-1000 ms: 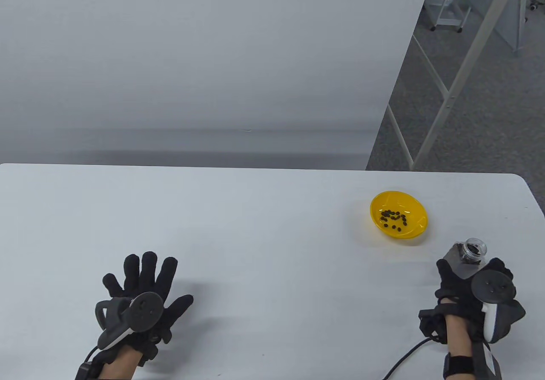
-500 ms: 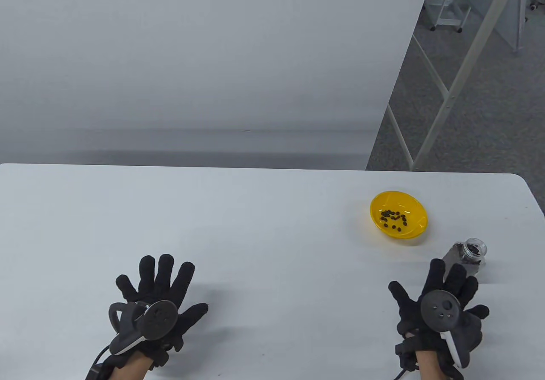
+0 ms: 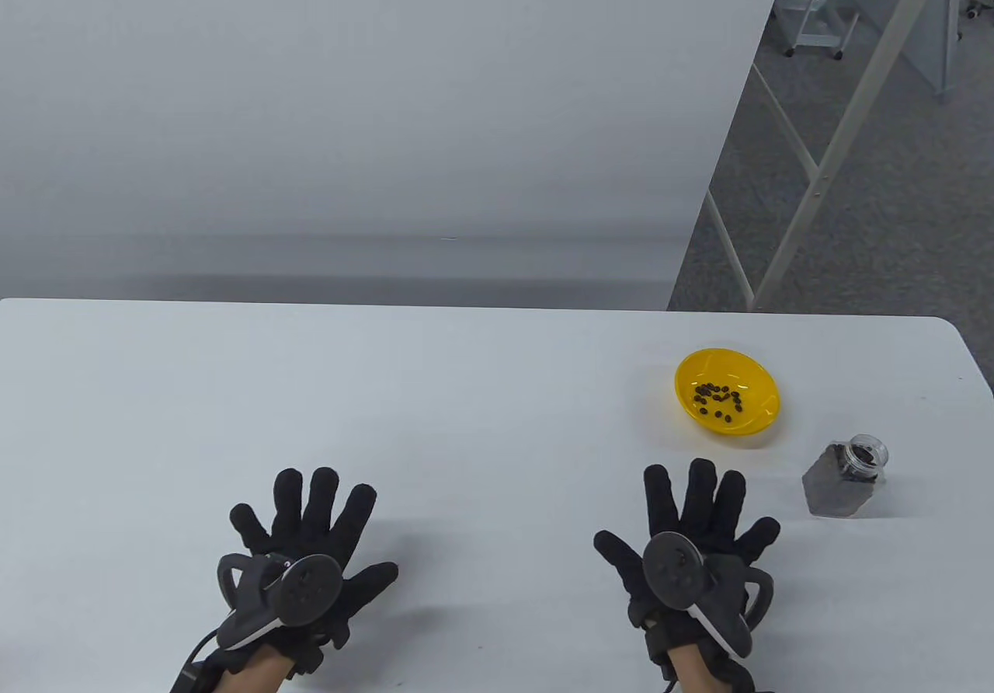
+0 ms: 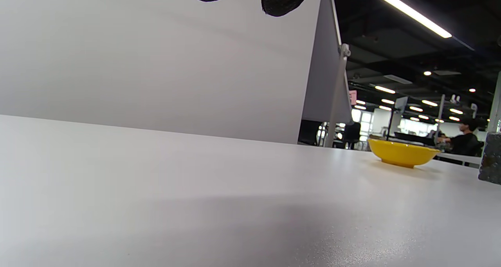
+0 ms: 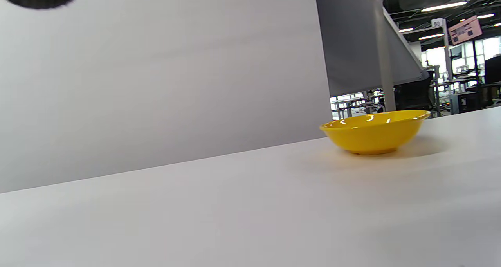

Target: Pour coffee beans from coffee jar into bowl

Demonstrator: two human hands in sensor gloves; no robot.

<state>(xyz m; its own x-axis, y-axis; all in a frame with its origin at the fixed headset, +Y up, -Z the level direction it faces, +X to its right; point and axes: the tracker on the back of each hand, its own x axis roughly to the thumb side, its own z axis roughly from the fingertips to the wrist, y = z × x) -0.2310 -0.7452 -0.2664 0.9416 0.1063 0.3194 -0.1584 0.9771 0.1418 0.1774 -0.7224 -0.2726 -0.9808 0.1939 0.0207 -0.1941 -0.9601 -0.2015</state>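
A yellow bowl [image 3: 727, 391] with several dark coffee beans [image 3: 718, 400] in it stands at the right of the white table [image 3: 466, 413]. It also shows in the left wrist view [image 4: 403, 152] and the right wrist view [image 5: 373, 132]. An open glass coffee jar [image 3: 846, 478] with dark beans inside stands upright just near-right of the bowl; its edge shows in the left wrist view [image 4: 491, 157]. My right hand [image 3: 695, 545] is open, fingers spread, left of the jar and apart from it. My left hand [image 3: 311, 541] is open, fingers spread, at the near left.
A grey partition wall [image 3: 349, 102] stands behind the table's far edge. The table's right edge [image 3: 974, 359] lies just beyond the bowl and jar, with a metal frame [image 3: 815, 172] and floor past it.
My right hand let go of the jar and moved left, fingers spreading flat. The jar stays standing on the table. My left hand drifted slightly to the right.
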